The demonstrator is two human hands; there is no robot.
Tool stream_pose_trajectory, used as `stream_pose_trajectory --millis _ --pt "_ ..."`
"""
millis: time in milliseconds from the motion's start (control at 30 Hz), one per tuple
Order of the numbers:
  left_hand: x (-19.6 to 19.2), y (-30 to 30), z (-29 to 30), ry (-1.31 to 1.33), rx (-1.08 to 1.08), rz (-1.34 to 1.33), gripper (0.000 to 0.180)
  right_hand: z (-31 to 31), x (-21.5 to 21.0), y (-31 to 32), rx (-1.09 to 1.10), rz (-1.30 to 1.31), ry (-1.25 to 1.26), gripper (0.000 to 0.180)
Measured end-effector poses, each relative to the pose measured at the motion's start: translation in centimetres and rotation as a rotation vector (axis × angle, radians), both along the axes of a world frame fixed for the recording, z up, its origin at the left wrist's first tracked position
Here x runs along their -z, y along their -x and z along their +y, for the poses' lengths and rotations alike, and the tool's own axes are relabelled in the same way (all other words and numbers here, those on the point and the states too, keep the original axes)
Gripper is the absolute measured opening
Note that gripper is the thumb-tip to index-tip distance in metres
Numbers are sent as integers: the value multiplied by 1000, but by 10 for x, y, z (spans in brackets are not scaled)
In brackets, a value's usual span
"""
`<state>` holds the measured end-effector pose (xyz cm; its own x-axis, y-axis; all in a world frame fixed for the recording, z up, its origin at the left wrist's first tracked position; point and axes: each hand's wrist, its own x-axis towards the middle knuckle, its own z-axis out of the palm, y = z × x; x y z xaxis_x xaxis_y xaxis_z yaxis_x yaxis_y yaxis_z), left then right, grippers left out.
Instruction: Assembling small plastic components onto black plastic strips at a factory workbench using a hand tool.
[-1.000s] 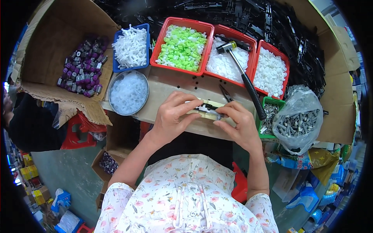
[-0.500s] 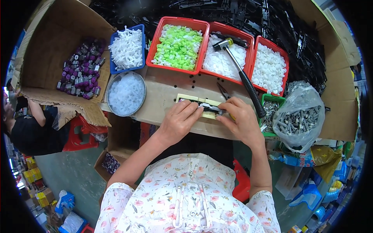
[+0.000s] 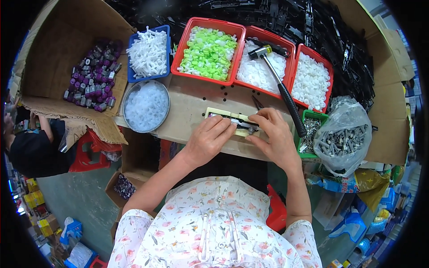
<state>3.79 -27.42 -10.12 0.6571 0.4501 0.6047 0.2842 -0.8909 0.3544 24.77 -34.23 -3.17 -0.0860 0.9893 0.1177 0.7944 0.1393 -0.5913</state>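
A cream plastic block-like fixture lies near the table's front edge, with a narrow black and silvery part set along it. My left hand closes over the left side, its fingertips pressed on the part and the fixture. From the right, my right hand curls its thumb and fingers around the other end of the part; the exact contact there is hard to make out. Pliers lie just beyond the right hand, partly covered. A hammer with a black handle leans on a bin of white pieces.
Red bins hold green-and-white caps and white pieces. At left are a blue bin, a round dish and a carton of purple-and-grey parts. A green bin and plastic bag stand right.
My right hand has shifted slightly left and up, with its thumb and index finger a little farther apart. My left hand stays pressed at the fixture.
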Motion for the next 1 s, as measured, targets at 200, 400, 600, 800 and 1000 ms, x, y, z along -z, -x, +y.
stream_pose_trajectory --millis 200,400,600,800,1000 --pt "-1 -1 1 9 1 1 29 -7 14 -2 71 114 -30 32" --pt "-4 -1 1 29 11 16 30 -8 18 -1 113 165 -19 28" --pt "-3 2 -1 46 15 20 34 -10 21 -5 128 247 -35 29" --pt "-8 3 0 32 -2 -66 31 -15 -4 -15 156 136 -106 29" --pt "-10 14 -2 56 -31 -102 32 15 -55 -93 331 -203 -331 17"
